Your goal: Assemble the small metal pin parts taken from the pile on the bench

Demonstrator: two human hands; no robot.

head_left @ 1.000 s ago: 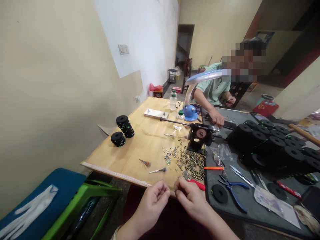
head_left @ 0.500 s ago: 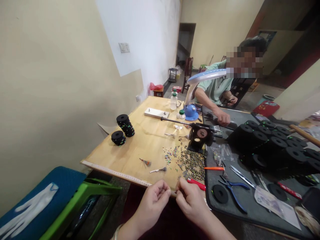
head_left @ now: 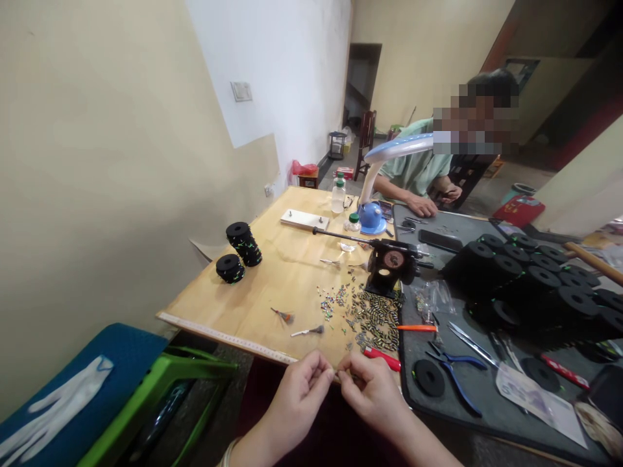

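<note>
At the table's near edge, my left hand (head_left: 307, 387) is closed in a pinch, thumb against the fingers. My right hand (head_left: 367, 384) pinches too, its fingertips almost meeting the left ones. Whatever sits between the fingertips is too small to name. Just beyond my hands lie many small striped metallic pieces (head_left: 382, 318) and a scatter of tiny coloured beads (head_left: 331, 299). A red handle (head_left: 383, 359) lies behind my right hand. A brush with a white handle (head_left: 307, 331) and one with orange on it (head_left: 283, 316) rest to the left.
A black clamp-like device (head_left: 389, 266) with a long rod stands mid-table. Black foam spools (head_left: 530, 272) crowd the dark mat (head_left: 511, 415), with blue pliers (head_left: 457, 373) and scissors (head_left: 470, 342). More spools (head_left: 239, 243) stand left. A co-worker (head_left: 413, 168) sits opposite behind a blue lamp (head_left: 372, 217).
My right hand's fingertips have shifted slightly left, closer to my left ones. The co-worker's hand has drawn back from the mat, leaving a dark phone in view.
</note>
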